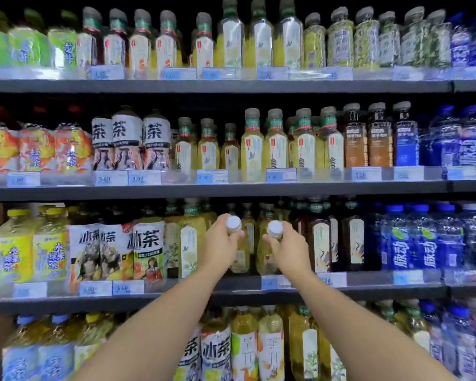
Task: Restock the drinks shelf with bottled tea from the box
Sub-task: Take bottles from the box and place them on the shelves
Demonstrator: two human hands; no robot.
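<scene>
Bottled tea was in both hands, in front of the third shelf (382, 291) from the top, near the centre of the view. The left hand (221, 244) gripped the left tea bottle (241, 259) at the neck, its fingers (239, 234) curled tightly round it just under the cap. The right hand (287, 250) held the right tea bottle (264, 257) in the same way, its fingers wrapped close round the neck. The two bottles were side by side, close but apart, the right one at 3 o'clock from the left one. Both were of clear smooth plastic with pale yellow liquid inside, and their round white caps (233, 223) faced the camera. Whether their bases touched the shelf, I could not tell. At 9 o'clock from the left hand stood a pale bottle (188, 243) with a white label. At 3 o'clock from the right hand stood dark brown tea bottles (320, 243), and further that way blue bottles (399, 243). Blue and white price tags (270, 283) sat along the grey shelf edge at 6 o'clock from the held bottles.
</scene>
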